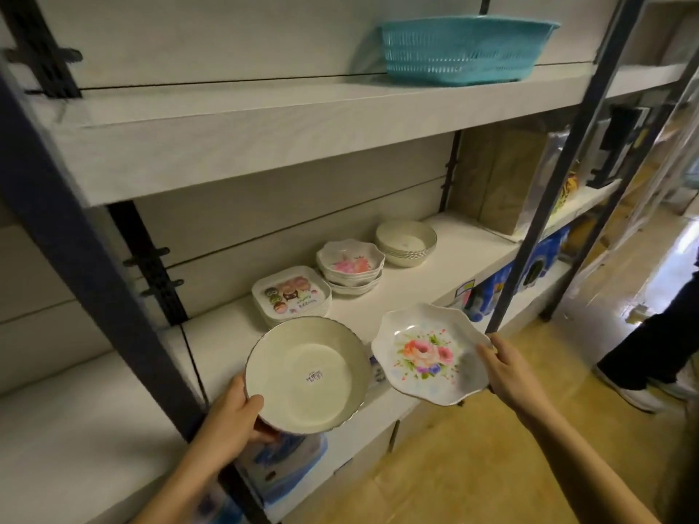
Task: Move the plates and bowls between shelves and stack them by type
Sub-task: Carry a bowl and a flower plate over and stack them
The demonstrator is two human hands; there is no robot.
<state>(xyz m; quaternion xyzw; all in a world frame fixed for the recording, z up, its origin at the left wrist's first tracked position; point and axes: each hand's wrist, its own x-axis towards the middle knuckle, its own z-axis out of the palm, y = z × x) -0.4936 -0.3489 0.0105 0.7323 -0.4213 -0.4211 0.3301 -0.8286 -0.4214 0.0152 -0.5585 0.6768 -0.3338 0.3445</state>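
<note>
- Nearest, my left hand (236,414) grips the cream bowl (307,376) at its seven o'clock rim, thumb inside; the bowl opens up toward me, tilted, barcode sticker near its middle.
- Beside it at three o'clock, my right hand (507,372) holds the floral plate (431,355) by its right edge, face up, long axis running ten to four o'clock, over the shelf (416,285) front edge.
- Farther back on that shelf, a row runs toward one o'clock: a stack of square cartoon plates (290,296), a stack of floral bowls (351,264), a stack of cream bowls (406,242).
- Farthest, on the shelf above, sits a teal basket (463,49).
</note>
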